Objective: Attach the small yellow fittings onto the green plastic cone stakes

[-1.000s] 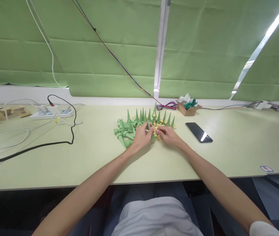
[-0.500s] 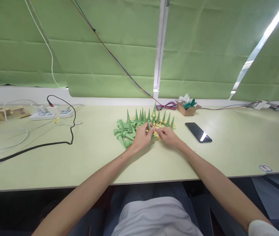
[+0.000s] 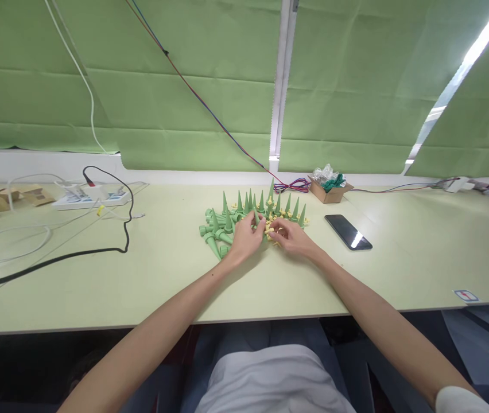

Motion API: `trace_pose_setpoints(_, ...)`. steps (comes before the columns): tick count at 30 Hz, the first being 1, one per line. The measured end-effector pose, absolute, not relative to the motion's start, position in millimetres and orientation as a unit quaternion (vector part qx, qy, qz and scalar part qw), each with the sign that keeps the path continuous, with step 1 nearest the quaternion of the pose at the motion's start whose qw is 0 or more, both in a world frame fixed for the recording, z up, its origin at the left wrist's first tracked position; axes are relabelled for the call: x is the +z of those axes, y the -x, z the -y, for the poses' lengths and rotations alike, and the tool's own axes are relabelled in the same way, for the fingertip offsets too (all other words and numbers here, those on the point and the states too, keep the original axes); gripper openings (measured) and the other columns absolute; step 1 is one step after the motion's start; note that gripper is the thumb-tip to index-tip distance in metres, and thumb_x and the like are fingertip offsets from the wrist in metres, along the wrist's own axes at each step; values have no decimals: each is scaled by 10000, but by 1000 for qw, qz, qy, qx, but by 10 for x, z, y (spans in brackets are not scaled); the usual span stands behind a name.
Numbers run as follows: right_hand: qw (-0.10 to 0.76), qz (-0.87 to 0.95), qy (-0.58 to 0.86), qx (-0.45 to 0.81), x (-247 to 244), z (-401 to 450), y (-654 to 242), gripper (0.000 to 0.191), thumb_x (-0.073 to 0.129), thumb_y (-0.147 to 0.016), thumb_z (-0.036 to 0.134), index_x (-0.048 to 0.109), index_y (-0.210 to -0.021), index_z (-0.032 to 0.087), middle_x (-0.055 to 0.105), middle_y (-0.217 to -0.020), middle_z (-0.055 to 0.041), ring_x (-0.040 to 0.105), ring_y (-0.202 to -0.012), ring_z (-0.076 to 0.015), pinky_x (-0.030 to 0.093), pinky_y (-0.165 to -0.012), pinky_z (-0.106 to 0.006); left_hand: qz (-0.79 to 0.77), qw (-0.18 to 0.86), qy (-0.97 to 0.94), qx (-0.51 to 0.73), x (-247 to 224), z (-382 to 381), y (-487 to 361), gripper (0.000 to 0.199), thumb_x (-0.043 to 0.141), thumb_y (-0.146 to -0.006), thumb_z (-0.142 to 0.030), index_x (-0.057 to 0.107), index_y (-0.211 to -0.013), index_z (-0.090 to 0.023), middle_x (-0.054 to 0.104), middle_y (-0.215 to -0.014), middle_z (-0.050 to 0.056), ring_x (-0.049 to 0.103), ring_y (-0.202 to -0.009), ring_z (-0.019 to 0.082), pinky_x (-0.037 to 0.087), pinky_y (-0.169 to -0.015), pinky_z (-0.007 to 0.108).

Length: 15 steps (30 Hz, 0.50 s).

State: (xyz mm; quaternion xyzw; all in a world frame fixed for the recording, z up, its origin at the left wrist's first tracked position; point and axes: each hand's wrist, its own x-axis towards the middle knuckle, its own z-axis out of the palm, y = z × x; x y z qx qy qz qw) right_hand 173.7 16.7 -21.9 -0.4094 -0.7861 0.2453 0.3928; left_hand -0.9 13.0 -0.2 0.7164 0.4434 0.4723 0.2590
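Note:
Near the middle of the table lies a cluster of green cone-shaped spikes (image 3: 214, 221), some upright and some on their sides. Small yellow pieces (image 3: 306, 221) sit among the spikes on the right. My left hand (image 3: 247, 235) is closed round a green spike (image 3: 256, 217) whose tip points up. My right hand (image 3: 291, 237), just right of it, pinches a small yellow piece (image 3: 269, 230) between thumb and finger, close to the base of the held spike. Whether the two parts touch cannot be made out.
A black phone (image 3: 348, 232) lies right of the cluster. Behind it stands a small cardboard box (image 3: 330, 195) with plastic and green material, beside coiled wires (image 3: 297, 185). A power strip (image 3: 92, 199) and cables are at the left.
My hands have moved slightly apart. The spike in my left hand has shifted a little left, and the yellow piece in my right fingers shows more clearly.

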Motion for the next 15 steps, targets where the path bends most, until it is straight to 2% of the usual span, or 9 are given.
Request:
trace_pose_setpoints(7,376,800,412,221,-183,-148,-1740,242,522,-906,353,515,-727,190,501,-624,21,420,-563,-120,318,-568,-265,-434,249,-732,463,-27,-134,6,165,479,-910,-338,542,-852,-197,643,-836,15,489,-607,121,389,-584,266)
trace_pose_setpoints(15,355,811,416,207,-191,-155,-1749,405,471,-947,407,433,-608,188,381,-543,38,331,-537,-109,250,-552,-277,-434,238,-742,453,-52,-153,9,173,476,-911,-342,533,-836,-197,644,-835,17,485,-602,120,385,-579,266)
